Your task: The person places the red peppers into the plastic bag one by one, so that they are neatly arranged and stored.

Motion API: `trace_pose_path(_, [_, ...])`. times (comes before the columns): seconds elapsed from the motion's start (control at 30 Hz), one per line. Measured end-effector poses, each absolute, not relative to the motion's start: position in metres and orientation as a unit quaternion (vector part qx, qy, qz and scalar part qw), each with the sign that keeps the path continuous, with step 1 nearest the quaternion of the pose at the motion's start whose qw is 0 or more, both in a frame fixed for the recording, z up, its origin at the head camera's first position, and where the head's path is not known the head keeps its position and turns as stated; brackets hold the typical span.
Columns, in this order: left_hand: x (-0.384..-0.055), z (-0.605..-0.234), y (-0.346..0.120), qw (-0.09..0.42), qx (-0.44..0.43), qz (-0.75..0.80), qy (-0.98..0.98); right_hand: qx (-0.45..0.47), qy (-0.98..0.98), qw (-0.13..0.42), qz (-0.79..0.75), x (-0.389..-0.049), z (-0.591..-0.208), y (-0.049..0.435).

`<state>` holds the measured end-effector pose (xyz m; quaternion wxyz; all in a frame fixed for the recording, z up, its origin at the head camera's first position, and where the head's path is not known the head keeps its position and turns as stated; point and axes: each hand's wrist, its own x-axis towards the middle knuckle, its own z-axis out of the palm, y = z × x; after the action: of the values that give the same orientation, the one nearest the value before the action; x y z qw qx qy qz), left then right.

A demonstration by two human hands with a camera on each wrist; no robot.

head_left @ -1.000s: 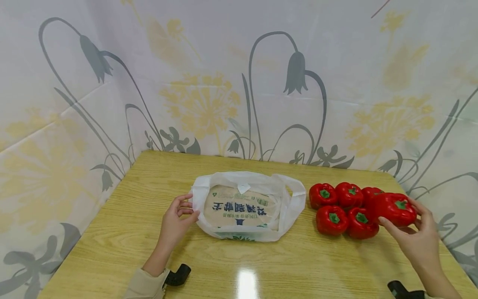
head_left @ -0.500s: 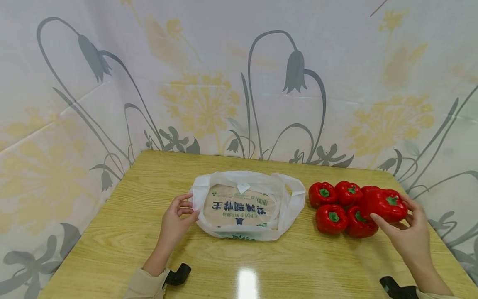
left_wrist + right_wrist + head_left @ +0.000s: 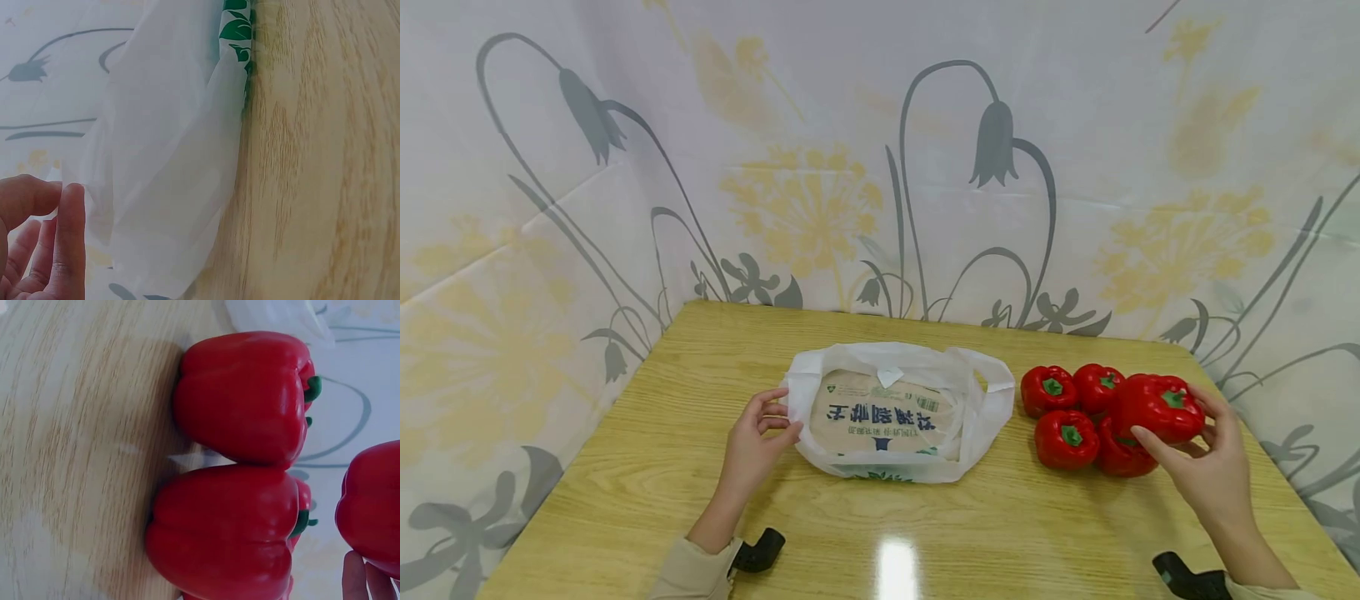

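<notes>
Right hand (image 3: 1216, 467) curls round a red pepper (image 3: 1150, 412) (lifted above the other peppers (image 3: 1060, 450)); left hand (image 3: 756, 442) pinches the side of a white bag (image 3: 805, 387) on the table (image 3: 985, 525). Looks like the transfer step; next move probably calls for bringing it left, over the bag.

Glare on tabletop (image 3: 1015, 533) — soft shadows

Left hand (image 3: 758, 437): bare. Behind the wrist, a beige left sleeve (image 3: 694, 573) ends partway along the forearm. Thumb side of cuff: matte black left housing (image 3: 762, 550), elbow-shaped, stubby. Right hand (image 3: 1210, 471): bare. Behind it, a matching right sleeve (image 3: 1270, 593), mostly out of view. Thumb side: black right housing (image 3: 1187, 579), likewise bent.
</notes>
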<state>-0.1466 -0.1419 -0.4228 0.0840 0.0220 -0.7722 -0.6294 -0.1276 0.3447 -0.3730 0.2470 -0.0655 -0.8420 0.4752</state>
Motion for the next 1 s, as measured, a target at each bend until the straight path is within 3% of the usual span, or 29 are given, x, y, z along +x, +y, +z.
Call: trace_pose_path(1.0, [-0.148,-0.425,-0.143,0.077,0.032,-0.627,-0.775,-0.038,-0.844,0.225,0.485,-0.143,-0.375,0.303])
